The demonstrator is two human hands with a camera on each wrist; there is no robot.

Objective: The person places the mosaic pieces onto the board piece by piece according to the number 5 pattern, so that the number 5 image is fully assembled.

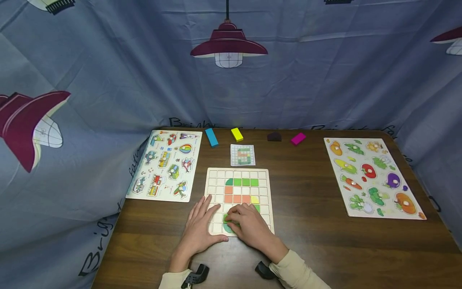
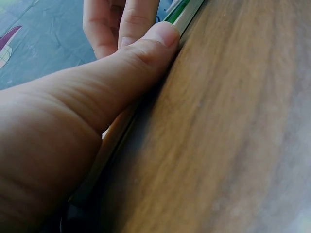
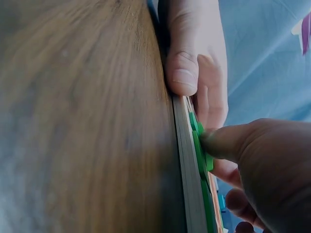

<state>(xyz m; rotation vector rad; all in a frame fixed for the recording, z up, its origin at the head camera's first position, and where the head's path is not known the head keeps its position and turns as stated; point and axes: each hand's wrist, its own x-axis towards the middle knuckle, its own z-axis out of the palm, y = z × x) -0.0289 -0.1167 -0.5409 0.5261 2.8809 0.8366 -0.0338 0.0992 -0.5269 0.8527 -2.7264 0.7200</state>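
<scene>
A pale wooden grid board (image 1: 214, 175) lies on the table with green, orange and yellow tiles set in it. Spread over its left side, my left hand (image 1: 199, 226) has its thumb along the near edge, as the left wrist view also shows. My right hand (image 1: 252, 226) is over the lower part of the board and pinches a green tile (image 3: 209, 162) between thumb and fingers. That tile stands slightly above the green pieces beside it. A rounded green tile (image 1: 228, 228) shows at the near left of the pattern. Part of the bottom rows is hidden under the right hand.
Behind the board lies a pattern card (image 1: 243, 155). Blue (image 1: 211, 137), yellow (image 1: 237, 134), black (image 1: 274, 137) and magenta blocks (image 1: 298, 139) line the far edge. A vehicle puzzle (image 1: 146, 137) is at left, a vegetable puzzle (image 1: 364, 192) at right.
</scene>
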